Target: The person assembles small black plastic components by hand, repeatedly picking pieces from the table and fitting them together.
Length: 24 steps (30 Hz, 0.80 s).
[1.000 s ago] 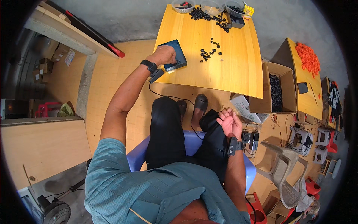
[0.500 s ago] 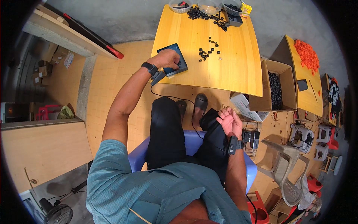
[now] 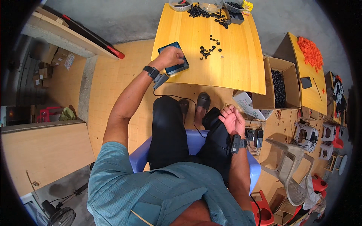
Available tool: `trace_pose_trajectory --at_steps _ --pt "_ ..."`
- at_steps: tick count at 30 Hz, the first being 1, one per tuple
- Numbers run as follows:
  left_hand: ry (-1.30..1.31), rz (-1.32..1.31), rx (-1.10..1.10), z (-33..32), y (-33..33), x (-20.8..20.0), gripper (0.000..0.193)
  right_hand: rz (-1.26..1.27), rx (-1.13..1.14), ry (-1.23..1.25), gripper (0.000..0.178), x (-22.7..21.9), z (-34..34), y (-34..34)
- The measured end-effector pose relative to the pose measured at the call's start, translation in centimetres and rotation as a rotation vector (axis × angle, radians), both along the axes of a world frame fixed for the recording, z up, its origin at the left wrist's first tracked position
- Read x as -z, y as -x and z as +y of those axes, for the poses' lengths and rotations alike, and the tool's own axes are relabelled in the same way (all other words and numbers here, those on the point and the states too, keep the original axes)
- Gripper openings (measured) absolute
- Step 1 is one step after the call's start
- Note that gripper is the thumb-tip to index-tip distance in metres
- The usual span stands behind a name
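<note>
At the table's left front corner lies a shallow dark tray (image 3: 175, 69) with a bluish inside. My left hand (image 3: 169, 57) is over it, fingers drawn together and pointing right; whatever is between the fingertips is too small or hidden to tell. Right of the tray, small black round parts (image 3: 206, 52) lie scattered on the yellow table (image 3: 230, 71). My right hand (image 3: 233, 119) rests by my right thigh, palm up, fingers loosely bent and apart, holding nothing. Each wrist wears a strapped black device.
Along the table's far edge stand clear plastic bowls (image 3: 210, 6), a black box (image 3: 236, 18) and more black parts (image 3: 200, 12). A cardboard box (image 3: 292, 81) of black pieces stands right of the table. Farther right, orange pieces (image 3: 310, 52) heap on another table. A cable (image 3: 191, 101) runs from my left wrist.
My left fingertips have risen a little from the tray's inside toward its far right rim. My right hand has stayed nearly still.
</note>
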<state>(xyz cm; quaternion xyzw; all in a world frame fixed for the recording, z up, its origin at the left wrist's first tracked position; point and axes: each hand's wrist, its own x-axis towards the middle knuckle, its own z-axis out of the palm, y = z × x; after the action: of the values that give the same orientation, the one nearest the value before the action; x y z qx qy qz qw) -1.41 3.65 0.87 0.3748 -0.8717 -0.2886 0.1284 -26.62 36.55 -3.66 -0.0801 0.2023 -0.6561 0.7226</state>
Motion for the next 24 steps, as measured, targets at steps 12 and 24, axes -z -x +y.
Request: trace_pose_trajectory --at_steps 12,24 --pt "0.134 -0.125 -0.048 -0.4 -0.5 3.7 0.009 -0.007 -0.008 0.015 0.026 0.3 0.0 0.0" --pt "0.117 0.015 -0.057 1.5 1.3 -0.2 0.010 -0.042 -0.026 0.061 0.028 1.1 0.1 0.4"
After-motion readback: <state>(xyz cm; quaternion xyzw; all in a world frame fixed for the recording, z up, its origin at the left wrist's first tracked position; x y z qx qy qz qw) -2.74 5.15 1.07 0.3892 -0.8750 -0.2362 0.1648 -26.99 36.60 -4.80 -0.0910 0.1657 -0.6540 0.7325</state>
